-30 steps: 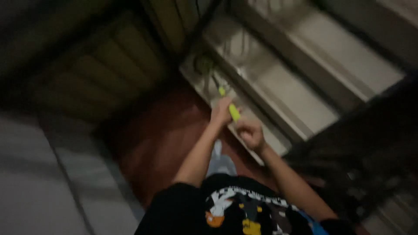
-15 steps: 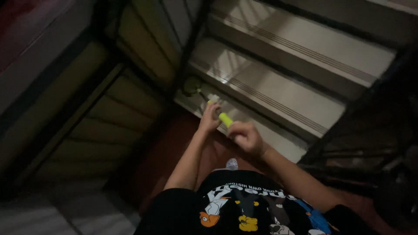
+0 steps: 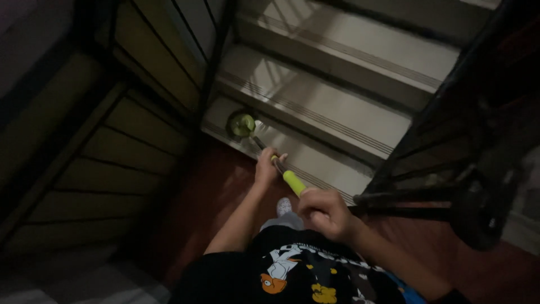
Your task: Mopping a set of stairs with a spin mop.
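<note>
Now | both hands, left hand (image 3: 266, 167) and right hand (image 3: 324, 211), grip mop (image 3: 293, 182) | handle slants up-left to bottom step (image 3: 326, 163)

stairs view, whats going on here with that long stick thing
A person stands at the foot of a dim staircase, holding a long-handled mop in both hands. The left hand grips the dark shaft lower down; the right hand holds the upper end, just past the yellow-green grip. The greenish mop head rests on the lowest step, near the railing post. The landing floor is reddish-brown.
</note>
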